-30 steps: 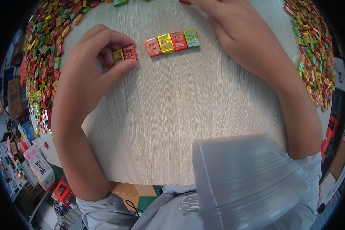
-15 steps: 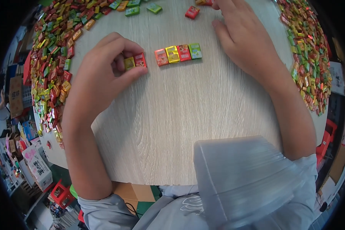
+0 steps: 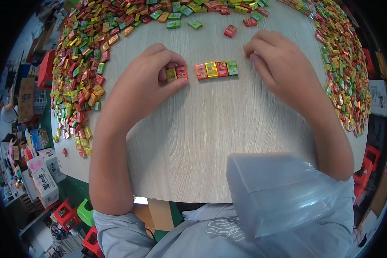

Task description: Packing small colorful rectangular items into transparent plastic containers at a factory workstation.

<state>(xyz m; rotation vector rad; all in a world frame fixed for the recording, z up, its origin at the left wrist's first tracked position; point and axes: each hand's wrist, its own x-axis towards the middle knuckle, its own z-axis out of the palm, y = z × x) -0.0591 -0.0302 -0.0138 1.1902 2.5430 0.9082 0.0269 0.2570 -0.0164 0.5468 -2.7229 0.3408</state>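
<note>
My left hand [image 3: 152, 75] is closed round a short pair of small wrapped candies, a yellow one [image 3: 171, 74] and a red one [image 3: 182, 72], side by side on the table. Just to the right lies a straight row of wrapped candies [image 3: 216, 69]: coral, yellow, red and green, touching one another. My right hand [image 3: 277, 56] is beyond the row's right end, fingers curled in a pinch; whatever sits at its fingertips is mostly hidden. Close to it lie a loose red candy [image 3: 230, 30] and another red one [image 3: 250, 22].
Heaps of wrapped candies line the table's left side [image 3: 79, 86], far edge [image 3: 176, 8] and right side [image 3: 342, 77]. A clear plastic box [image 3: 279, 189] stands at the near right edge, by my body. Red stools [image 3: 66, 215] and cartons [image 3: 43, 180] are on the floor at left.
My right hand has come back from the far candies toward the row, fingers now curled. The left hand keeps its pair. The whole view has shifted, showing more of the far heap.
</note>
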